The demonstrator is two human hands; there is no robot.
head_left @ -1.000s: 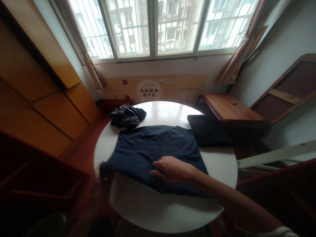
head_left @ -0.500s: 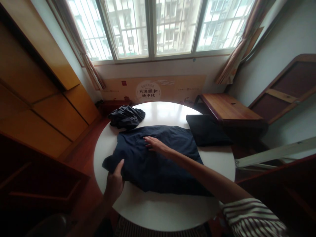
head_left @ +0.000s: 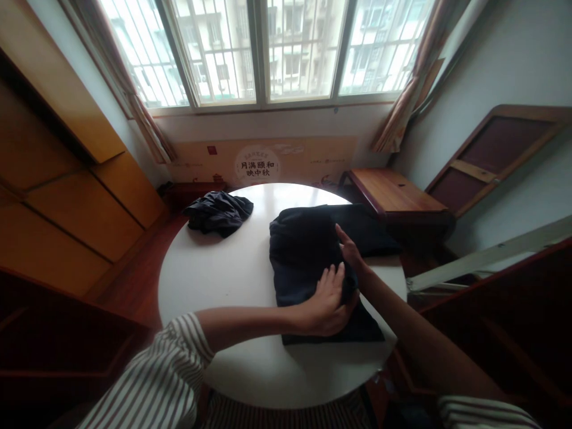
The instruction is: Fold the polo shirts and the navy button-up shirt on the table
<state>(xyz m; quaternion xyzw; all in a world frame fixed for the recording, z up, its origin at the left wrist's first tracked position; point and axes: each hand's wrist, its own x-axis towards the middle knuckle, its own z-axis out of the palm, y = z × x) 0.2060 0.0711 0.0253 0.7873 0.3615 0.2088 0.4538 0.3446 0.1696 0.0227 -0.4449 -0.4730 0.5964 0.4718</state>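
Observation:
A dark navy garment [head_left: 299, 256] lies doubled over on the right half of a round white table [head_left: 214, 298]; its exact kind I cannot make out. My left hand [head_left: 328, 304] rests on top of it, fingers spread across the cloth. Close by, my right hand [head_left: 353, 253] touches the fabric at its right side with fingers stretched out. The garment's far right part overlaps or meets a folded black cloth [head_left: 370, 229]. A crumpled black garment [head_left: 221, 211] sits at the table's far left.
Beyond the table's far right stands a low wooden table [head_left: 397, 190]. Wooden cabinets [head_left: 84, 202] line the left side. A barred window [head_left: 259, 53] with curtains is ahead, and a pale metal bar [head_left: 487, 256] runs along the right.
The navy garment's left part has been folded over to the right, uncovering the table's middle. My left hand moved from its left edge onto the fold; my right hand also shifted right.

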